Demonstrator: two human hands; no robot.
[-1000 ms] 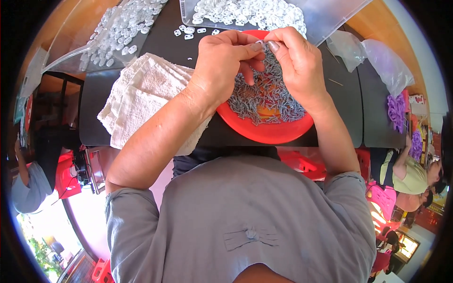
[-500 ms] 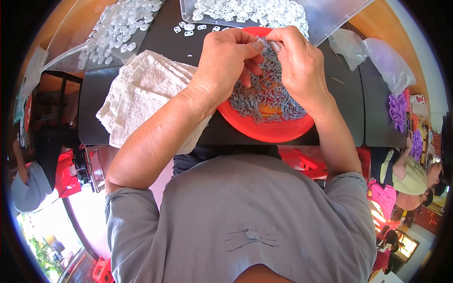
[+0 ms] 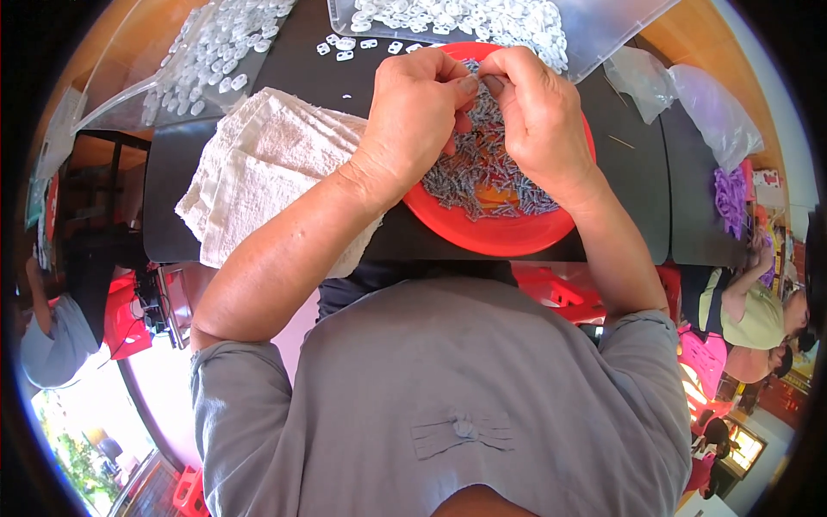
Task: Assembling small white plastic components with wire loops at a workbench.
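The middle of the view is crossed by a black table (image 3: 629,207). On its far side, a clear bin (image 3: 620,26) is heaped with white pieces (image 3: 491,19), and more are held in a clear container (image 3: 108,121) at the far left. A folded cream towel (image 3: 267,164) is partly covered by the left forearm (image 3: 297,250). To its right, a round red basin (image 3: 491,239) is set near the table's front edge. Over its far part, the left hand (image 3: 418,112) and right hand (image 3: 547,121) are brought together, with thumbs and index fingers drawn narrow in a pinch; what is held cannot be told. Right of the basin, a thin stick (image 3: 622,141) is laid. Small grey rods (image 3: 495,185) are spread thickly inside the basin, below the hands.
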